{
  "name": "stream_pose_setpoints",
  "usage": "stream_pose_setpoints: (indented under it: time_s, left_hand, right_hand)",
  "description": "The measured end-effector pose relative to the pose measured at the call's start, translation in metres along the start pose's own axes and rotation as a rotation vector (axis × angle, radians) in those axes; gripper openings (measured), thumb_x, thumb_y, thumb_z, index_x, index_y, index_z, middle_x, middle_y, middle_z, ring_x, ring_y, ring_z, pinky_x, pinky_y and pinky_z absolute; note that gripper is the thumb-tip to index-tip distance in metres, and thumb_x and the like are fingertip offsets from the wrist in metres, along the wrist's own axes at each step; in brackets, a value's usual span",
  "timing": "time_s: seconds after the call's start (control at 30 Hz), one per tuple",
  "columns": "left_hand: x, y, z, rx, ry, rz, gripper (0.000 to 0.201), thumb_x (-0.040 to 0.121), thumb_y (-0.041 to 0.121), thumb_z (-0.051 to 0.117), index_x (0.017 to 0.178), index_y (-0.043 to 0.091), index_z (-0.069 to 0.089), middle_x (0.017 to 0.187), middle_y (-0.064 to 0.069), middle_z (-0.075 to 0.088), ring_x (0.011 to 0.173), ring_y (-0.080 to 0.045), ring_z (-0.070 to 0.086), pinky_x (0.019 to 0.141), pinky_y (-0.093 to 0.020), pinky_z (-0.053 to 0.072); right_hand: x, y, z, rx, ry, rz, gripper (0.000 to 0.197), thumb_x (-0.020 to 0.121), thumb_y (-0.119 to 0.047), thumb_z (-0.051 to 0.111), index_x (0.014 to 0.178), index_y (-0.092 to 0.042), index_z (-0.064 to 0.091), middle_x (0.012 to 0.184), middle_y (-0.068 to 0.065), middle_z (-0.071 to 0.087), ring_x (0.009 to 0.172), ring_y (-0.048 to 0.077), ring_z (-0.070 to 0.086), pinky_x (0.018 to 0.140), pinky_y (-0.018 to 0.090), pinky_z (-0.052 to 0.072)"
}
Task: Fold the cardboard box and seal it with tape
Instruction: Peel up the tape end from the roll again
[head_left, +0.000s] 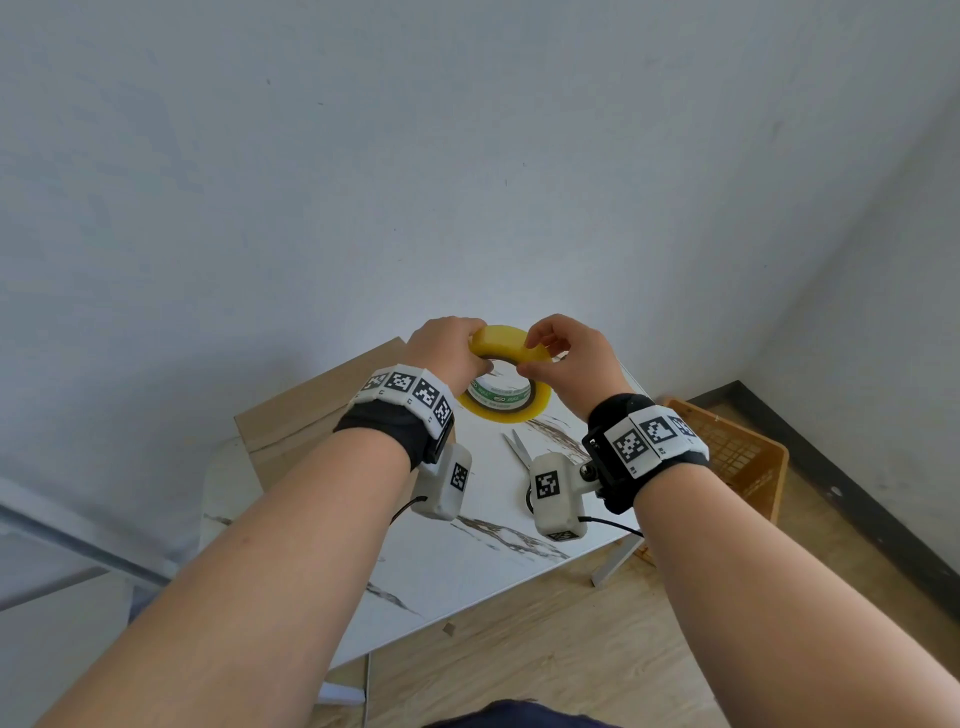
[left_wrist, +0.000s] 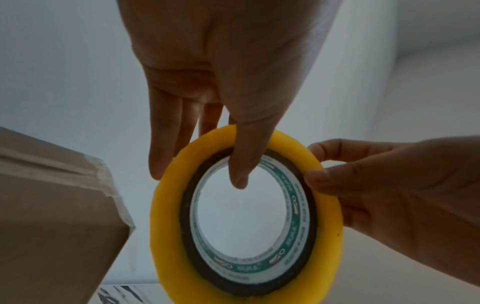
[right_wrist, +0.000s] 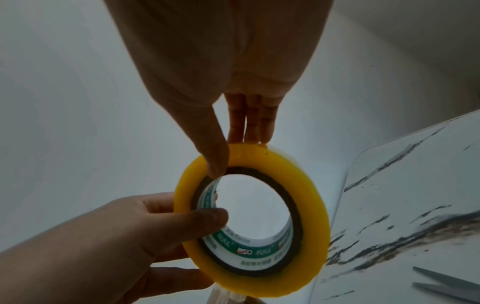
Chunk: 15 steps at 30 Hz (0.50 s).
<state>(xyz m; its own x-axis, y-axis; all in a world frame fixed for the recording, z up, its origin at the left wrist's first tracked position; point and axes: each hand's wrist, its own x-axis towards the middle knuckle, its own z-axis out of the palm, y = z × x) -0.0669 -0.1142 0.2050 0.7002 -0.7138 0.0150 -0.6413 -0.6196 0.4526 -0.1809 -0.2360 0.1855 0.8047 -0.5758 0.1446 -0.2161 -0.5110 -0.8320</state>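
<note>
1. Above the far edge of the white marble-patterned desk (head_left: 467, 551), we hold a yellow roll of clear packing tape (head_left: 511, 345) with a green-and-white printed core, lifted clear of the surface in both hands.
2. Our left hand (head_left: 447, 351) grips the roll's left side: its thumb is hooked inside the core, while its fingers (left_wrist: 162, 144) curl round the outer rim.
3. Our right hand (head_left: 569, 358) pinches the roll's right side, its thumb on the roll's near face at the edge of the core and its fingers (right_wrist: 255, 121) pressed together on the outer rim.
4. In the left wrist view the roll (left_wrist: 246, 216) shows its open centre, with our right hand (left_wrist: 389, 195) nipping its edge from the right.
5. In the right wrist view the roll (right_wrist: 306, 216) hangs tilted, and our left hand (right_wrist: 103, 236) clasps its lower left side.
6. The brown cardboard box (head_left: 311, 410) sits at the desk's far left corner, closed, with clear tape already running along its top seam and over one edge (left_wrist: 52, 205).
7. A pair of grey scissors (head_left: 519, 449) lies on the desk near the right edge, below our right hand.
8. An orange plastic crate (head_left: 737, 457) stands on the wooden floor (head_left: 597, 649), just beside the desk's right side.
</note>
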Motion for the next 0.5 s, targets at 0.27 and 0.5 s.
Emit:
stream_pose_setpoints:
  time_s: [0.27,0.5]
  left_hand:
    - [-0.0013,0.0003,0.0002,0.002,0.02,-0.032,0.017,0.073,0.026,0.074,0.085,0.017,0.066,0.081,-0.001,0.065,0.081,-0.024,0.06,0.066,-0.028,0.043]
    - [-0.001,0.0049,-0.0062,0.054,0.012,-0.024,0.03,0.072,0.026,0.076,0.099,0.018,0.068,0.095,-0.003,0.069,0.09,-0.025,0.062,0.076,-0.031,0.049]
  right_hand:
    - [-0.0049,0.0004,0.0012,0.04,-0.002,0.023,0.017,0.073,-0.009,0.076,0.071,-0.019,0.062,0.082,-0.004,0.056,0.068,0.008,0.047,0.063,0.023,0.037]
    - [-0.0054,-0.0003,0.0038,0.069,-0.004,0.041,0.026,0.075,-0.006,0.071,0.091,-0.021,0.056,0.101,0.004,0.058,0.085,0.016,0.053,0.064,0.02,0.039]
